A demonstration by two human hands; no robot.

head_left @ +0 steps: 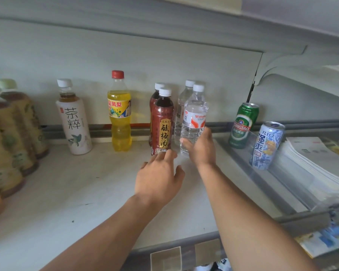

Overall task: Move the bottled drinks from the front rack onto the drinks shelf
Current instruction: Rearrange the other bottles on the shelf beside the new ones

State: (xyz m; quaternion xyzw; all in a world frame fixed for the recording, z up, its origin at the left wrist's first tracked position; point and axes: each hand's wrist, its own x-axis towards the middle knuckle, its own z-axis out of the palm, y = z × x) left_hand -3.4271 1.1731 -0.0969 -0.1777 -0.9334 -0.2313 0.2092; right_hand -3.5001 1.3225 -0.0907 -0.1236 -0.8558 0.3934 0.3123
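While both arms reach in from the lower edge of the frame, the white drinks shelf (70, 194) fills the centre and left, its back wall running across the upper half. At far left stands a blurred row of tea bottles (10, 137). At right, stacked papers (319, 163) lie beyond a clear divider (294, 173).

Bottles, all upright, long axis vertical, caps up:
- white-label tea bottle (73, 122), left of centre
- yellow soda bottle (120, 114), red cap, just right of it
- dark plum-drink bottle (162, 124), centre, a twin touching behind it
- water bottle (193, 122), just right of the plum drink, a second water bottle behind it

Green beer can (242, 126) and blue can (266, 146) stand at right, both tilted in the wide-angle view.

Right hand (201, 146) grips the front water bottle low on its body, fingers wrapped round it. Left hand (159, 178) is spread, fingers relaxed, fingertips (169, 153) touching the base of the front plum-drink bottle.
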